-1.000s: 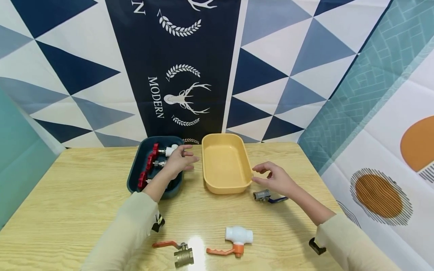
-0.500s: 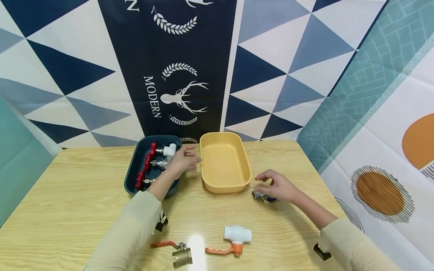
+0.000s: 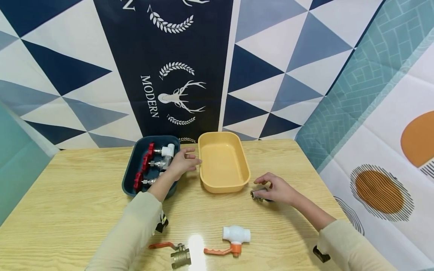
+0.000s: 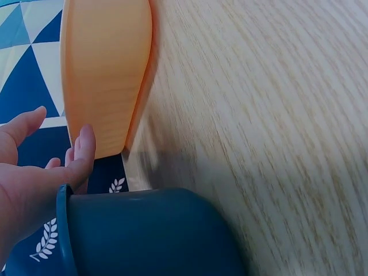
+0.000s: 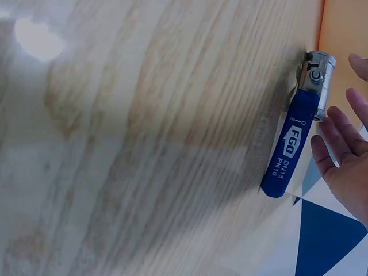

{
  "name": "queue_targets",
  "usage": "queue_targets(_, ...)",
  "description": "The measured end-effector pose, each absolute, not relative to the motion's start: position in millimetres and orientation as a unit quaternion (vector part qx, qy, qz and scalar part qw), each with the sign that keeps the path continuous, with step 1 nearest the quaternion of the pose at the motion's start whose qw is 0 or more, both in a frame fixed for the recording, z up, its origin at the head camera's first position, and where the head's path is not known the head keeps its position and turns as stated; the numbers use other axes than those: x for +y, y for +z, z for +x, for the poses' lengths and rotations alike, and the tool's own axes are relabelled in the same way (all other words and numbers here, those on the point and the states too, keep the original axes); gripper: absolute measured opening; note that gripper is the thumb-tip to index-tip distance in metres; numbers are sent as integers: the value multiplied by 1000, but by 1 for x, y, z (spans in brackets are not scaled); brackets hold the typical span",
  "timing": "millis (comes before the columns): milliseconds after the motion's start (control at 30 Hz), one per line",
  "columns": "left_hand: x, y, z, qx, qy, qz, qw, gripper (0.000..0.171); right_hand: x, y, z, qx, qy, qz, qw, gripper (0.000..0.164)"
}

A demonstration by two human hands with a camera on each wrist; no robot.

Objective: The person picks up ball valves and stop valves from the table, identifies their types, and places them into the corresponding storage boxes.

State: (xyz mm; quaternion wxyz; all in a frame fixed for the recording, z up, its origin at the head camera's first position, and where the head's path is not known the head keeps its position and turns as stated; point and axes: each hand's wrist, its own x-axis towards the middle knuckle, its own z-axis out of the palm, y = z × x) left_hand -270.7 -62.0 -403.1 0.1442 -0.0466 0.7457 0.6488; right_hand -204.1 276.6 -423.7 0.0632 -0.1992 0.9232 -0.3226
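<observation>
My right hand (image 3: pixel 277 188) hovers over a small metal ball valve (image 3: pixel 256 195), its fingers loosely bent and holding nothing. In the right wrist view the valve's blue lever (image 5: pixel 289 146) shows white lettering, and the fingertips are right beside the valve body. The hand hides most of the lever in the head view. My left hand (image 3: pixel 183 164) is between the two bins, fingers relaxed, fingertips right at the left rim of the yellow bin (image 3: pixel 223 186). Its wrist overlaps the dark blue bin (image 3: pixel 127 180), which holds several valves with red handwheels (image 3: pixel 145 162).
Near the front of the wooden table (image 3: pixel 68 210) lie a brass ball valve (image 3: pixel 181 258) with a red lever and a white plastic valve (image 3: pixel 236 234) with an orange handle. A patterned cloth backdrop (image 3: pixel 190 49) rises behind the bins.
My right hand has moved down from beside the yellow bin to over the blue-levered valve, covering more of it. The left hand has shifted slightly right, toward the yellow bin's rim.
</observation>
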Motion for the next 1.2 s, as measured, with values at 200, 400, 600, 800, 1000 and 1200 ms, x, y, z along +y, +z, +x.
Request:
queue_targets(200,-61,-402,-269,752,642,-49,142,64,278,-429,-204,927,-307,-204,70,37)
queue_targets(400,-60,-403,-268,748,648,-43,141,63,279,-433,-203,927,-303,-210,76,40)
queue_targets(600,-57,-408,-269,748,647,-37,145,64,281,-435,-201,930,-286,-217,81,40)
queue_targets(800,-54,-412,-269,752,640,-43,150,64,283,-438,-199,929,-274,-232,88,41)
queue_targets(1000,-50,-415,-270,748,644,-40,151,65,286,-439,-199,928,-268,-242,89,41)
queue_targets(1200,-48,-414,-271,753,639,-40,152,65,285,-440,-200,932,-247,-257,75,42)
